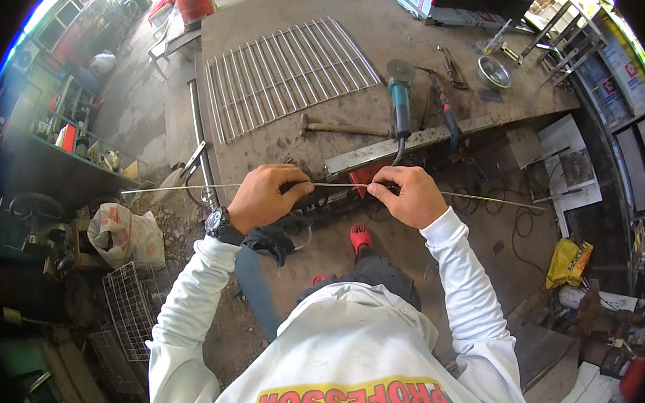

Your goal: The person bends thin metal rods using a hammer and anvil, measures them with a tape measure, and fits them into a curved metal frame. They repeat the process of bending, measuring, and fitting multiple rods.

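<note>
A long thin metal rod (pixel 343 185) runs crosswise in front of my body, held off the table's near edge. My left hand (pixel 268 194), with a dark watch at the wrist, pinches it left of the middle. Thumb and fingers of my right hand (pixel 409 195) pinch it a short way to the right. Both ends of the rod stick out past my hands. Beyond them on the table (pixel 267 131) lie a hammer (pixel 344 129) with a wooden handle and a teal angle grinder (pixel 400 105).
A metal grate (pixel 291 76) of parallel bars lies flat at the table's far left. Right of the grinder are a red-and-black torch-like tool (pixel 444 108), another hammer (pixel 451 68) and a metal bowl (pixel 494 72). Cables (pixel 520 226) trail below the table's right side; a white sack (pixel 127 237) stands left.
</note>
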A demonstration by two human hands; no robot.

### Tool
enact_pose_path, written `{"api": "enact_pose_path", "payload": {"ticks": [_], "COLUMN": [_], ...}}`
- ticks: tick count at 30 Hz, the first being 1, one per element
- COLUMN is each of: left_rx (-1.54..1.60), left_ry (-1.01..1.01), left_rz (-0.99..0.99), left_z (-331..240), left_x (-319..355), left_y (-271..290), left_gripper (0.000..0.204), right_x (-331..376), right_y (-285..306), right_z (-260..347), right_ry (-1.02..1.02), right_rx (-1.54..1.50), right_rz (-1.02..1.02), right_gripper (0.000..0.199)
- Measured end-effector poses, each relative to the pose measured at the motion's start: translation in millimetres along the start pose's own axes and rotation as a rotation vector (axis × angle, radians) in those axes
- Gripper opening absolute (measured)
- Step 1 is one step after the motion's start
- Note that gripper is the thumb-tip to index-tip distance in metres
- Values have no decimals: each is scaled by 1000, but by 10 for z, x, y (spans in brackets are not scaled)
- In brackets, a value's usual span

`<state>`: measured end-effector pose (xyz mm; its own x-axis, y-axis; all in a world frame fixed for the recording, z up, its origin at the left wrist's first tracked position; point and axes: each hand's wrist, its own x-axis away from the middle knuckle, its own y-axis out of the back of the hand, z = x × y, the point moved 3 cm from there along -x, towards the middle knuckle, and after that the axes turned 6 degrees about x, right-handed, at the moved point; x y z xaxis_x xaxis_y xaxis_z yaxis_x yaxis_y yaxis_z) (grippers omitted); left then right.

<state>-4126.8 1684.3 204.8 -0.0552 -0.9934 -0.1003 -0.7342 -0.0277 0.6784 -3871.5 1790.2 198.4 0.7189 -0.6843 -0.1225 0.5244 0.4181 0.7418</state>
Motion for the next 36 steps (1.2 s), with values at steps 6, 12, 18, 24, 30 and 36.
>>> {"api": "enact_pose_path", "payload": {"ticks": [6,12,18,24,30,36], "left_rx": [1,70,225,135,21,62], "left_ry": [-7,-55,-37,120,349,582], "left_rz": [58,223,403,260,-75,-303], "left_z": [-36,-80,-116,61,615,667], "left_x": [22,177,391,365,707,1381], "left_y": [-20,-24,-11,-105,233,219], "left_gripper": [18,17,20,20,17,17], "right_x": [34,127,249,77,-459,-1039], "right_y": [-77,-141,-120,-368,-195,-426], "right_z": [-73,-16,84,-173,-738,-759], "right_ry": [179,260,345,220,130,190], "right_rx": [-26,-71,-237,-147,-173,-171], "right_rz": [98,296,467,456,349,515], "right_gripper": [21,22,17,25,19,13]}}
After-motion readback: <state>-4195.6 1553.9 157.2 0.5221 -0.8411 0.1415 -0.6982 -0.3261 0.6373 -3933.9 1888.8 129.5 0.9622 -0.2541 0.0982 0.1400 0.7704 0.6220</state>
